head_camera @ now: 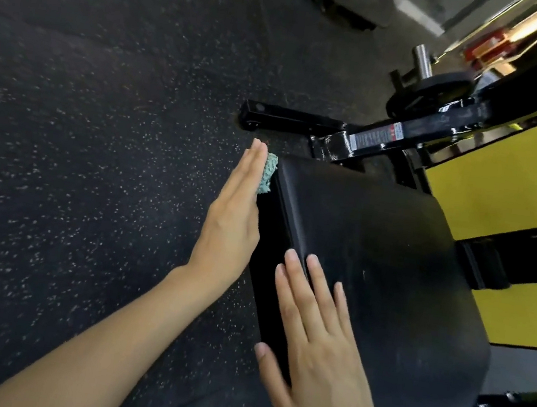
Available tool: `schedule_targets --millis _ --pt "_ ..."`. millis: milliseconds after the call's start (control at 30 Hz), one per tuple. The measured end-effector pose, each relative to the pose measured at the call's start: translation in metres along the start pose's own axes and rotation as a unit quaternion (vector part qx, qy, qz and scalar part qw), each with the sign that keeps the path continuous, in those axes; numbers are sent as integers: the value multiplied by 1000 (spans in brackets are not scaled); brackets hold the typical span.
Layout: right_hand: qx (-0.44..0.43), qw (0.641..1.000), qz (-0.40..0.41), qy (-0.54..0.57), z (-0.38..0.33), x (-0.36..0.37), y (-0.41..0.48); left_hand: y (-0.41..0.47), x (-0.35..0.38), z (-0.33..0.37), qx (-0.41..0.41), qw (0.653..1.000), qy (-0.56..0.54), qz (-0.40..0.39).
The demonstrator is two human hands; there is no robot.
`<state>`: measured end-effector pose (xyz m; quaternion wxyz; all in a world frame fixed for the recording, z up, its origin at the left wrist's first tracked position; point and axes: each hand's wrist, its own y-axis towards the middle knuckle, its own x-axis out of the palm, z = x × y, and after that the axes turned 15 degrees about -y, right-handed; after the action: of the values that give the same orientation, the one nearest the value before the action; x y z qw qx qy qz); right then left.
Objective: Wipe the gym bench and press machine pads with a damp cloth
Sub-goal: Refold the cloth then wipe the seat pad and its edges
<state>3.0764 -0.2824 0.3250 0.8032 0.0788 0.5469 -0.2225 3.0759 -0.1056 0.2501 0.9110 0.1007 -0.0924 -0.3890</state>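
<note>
Wiping seat pad (374, 252) side: left hand (234, 219) flat, pressing teal cloth (268, 174); right hand (316, 344) spread, bracing on top. Next: sliding along the edge.

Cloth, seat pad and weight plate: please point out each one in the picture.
cloth (268, 174), head view, on the teal part showing past the left hand's fingers.
seat pad (391, 255), head view, on its bare top surface.
weight plate (424, 90), head view, on its dark face.

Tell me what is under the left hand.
A teal cloth is pressed by the left hand against the side of the black seat pad. Only its edge shows past the fingers; the rest is covered by the palm.
</note>
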Motion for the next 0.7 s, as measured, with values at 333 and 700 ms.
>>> schedule_targets --millis 333,700 --pt "23 999 -12 28 8 -12 17 35 -29 1 -53 989 -42 -133" --pt "128 983 -80 108 32 -27 109 117 -37 -9 -188 897 -118 -382"
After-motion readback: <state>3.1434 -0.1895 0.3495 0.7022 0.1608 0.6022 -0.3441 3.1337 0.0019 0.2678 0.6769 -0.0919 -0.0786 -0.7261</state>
